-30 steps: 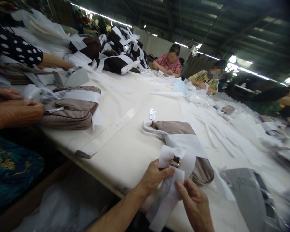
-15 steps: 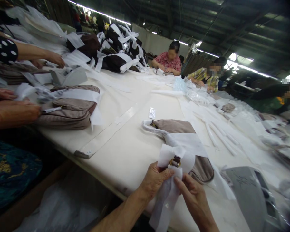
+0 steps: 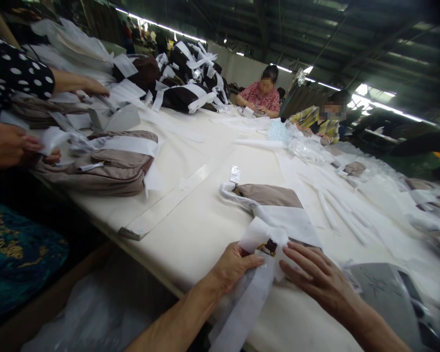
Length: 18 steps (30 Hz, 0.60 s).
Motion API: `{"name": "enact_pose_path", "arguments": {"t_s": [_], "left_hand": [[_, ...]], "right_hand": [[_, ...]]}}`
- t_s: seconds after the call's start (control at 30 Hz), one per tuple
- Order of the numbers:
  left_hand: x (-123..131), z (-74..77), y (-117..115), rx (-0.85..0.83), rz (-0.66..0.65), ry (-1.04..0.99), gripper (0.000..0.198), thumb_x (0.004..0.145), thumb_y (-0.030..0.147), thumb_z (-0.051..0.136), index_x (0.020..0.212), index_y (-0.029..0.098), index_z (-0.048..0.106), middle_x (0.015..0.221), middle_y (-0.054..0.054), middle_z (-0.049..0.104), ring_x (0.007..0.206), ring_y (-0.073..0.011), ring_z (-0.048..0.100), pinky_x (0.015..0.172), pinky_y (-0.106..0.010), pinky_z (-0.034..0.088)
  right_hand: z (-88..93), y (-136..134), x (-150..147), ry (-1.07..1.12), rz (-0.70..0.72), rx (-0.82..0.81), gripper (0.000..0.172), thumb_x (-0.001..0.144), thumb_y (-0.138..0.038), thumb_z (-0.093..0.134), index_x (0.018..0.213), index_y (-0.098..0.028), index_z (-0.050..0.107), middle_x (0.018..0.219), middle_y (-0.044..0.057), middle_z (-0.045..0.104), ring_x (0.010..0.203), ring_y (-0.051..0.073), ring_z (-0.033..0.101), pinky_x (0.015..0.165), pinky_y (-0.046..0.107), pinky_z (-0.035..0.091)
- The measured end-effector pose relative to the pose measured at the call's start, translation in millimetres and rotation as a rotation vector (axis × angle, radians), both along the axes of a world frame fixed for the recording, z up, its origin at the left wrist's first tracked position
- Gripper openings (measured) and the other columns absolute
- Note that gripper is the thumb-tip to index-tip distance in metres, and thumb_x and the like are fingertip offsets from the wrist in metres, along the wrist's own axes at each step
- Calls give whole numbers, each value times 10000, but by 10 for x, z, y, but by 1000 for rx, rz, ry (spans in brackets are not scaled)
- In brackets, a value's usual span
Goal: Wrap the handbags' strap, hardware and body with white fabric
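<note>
A taupe ribbed bag (image 3: 271,194) lies on the table in front of me, with a white paper band (image 3: 288,221) around it. Its strap (image 3: 249,308) is wrapped in thin white material and hangs over the table's near edge. My left hand (image 3: 234,268) pinches this strap just below a gold-coloured buckle (image 3: 267,248). White sheeting (image 3: 254,234) surrounds the buckle. To the buckle's right, my right hand (image 3: 311,269) has its fingers stretched out against the white sheeting. It covers the lower end of the bag.
A co-worker's hands (image 3: 18,146) handle another taupe bag (image 3: 121,168) at left. A clear ruler-like strip (image 3: 172,198) lies between the bags. At right stands a grey plastic dispenser-like object (image 3: 385,298). Wrapped dark bags (image 3: 185,95) are piled behind; two people sit across the table.
My right hand has let go of the wrapped strap and moved up and right, its fingers now straightened beside the buckle. My left hand stays on the strap.
</note>
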<state>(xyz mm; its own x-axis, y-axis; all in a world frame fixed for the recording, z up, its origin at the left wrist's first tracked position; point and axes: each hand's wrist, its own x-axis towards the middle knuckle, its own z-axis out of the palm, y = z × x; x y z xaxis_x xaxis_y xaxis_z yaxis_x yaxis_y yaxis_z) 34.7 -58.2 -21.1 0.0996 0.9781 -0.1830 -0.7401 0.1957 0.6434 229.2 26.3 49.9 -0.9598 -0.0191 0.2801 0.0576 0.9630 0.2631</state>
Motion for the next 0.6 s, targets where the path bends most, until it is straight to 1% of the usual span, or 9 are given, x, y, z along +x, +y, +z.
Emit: {"name": "enact_pose_path", "arguments": {"t_s": [0.07,0.13,0.23,0.3,0.33,0.4,0.5,0.6], "left_hand": [[-2,12,-6,41,-11,6,396,596,282,747,935,93,665,788,-74,653,669,-141,565,645,-236,420],[1,31,-9,82,-27,8,414,598,291,750,956,102,660,815,-71,652,701,-143,564,672,-237,414],[3,43,-2,83,-48,17,449,578,314,762,960,104,654,841,-71,644,711,-151,558,683,-250,410],[-3,27,7,65,-43,41,461,581,329,757,963,97,647,835,-73,636,700,-152,550,675,-259,407],[-8,15,11,59,-38,57,461,587,333,751,967,95,642,830,-71,631,694,-150,544,670,-259,404],[-21,-12,14,62,-37,94,447,599,331,741,966,98,636,812,-60,616,683,-140,526,660,-251,395],[-40,-25,6,80,-47,149,389,623,317,718,937,103,634,772,-34,581,655,-118,484,629,-226,368],[-60,4,-9,116,-39,235,326,676,319,667,917,103,627,729,-14,531,625,-99,431,583,-206,329]], "right_hand": [[95,-26,-70,-21,33,16,226,883,-99,443,1035,-176,591,1161,92,578,1216,216,400,949,392,395],[170,-24,-137,-22,38,27,203,882,-122,461,1015,-194,596,1185,76,566,1226,208,388,990,411,353],[212,47,-222,-30,66,0,165,868,-151,489,980,-209,596,1315,94,439,1268,286,304,999,543,296],[200,110,-262,-31,100,-53,170,854,-140,508,990,-207,584,1321,108,416,1268,316,290,985,597,281],[190,136,-277,-42,119,-84,187,852,-128,506,1009,-203,574,1293,111,440,1263,306,304,989,589,288],[179,168,-306,-102,146,-148,216,871,-114,460,1056,-186,548,1239,112,484,1254,262,327,1007,524,324],[203,179,-377,-263,168,-250,242,913,-140,356,1091,-155,520,1227,124,494,1243,222,341,1006,433,368],[244,198,-484,-326,213,-378,235,918,-166,345,1031,-150,551,1093,117,561,1138,206,448,973,406,401]]}}
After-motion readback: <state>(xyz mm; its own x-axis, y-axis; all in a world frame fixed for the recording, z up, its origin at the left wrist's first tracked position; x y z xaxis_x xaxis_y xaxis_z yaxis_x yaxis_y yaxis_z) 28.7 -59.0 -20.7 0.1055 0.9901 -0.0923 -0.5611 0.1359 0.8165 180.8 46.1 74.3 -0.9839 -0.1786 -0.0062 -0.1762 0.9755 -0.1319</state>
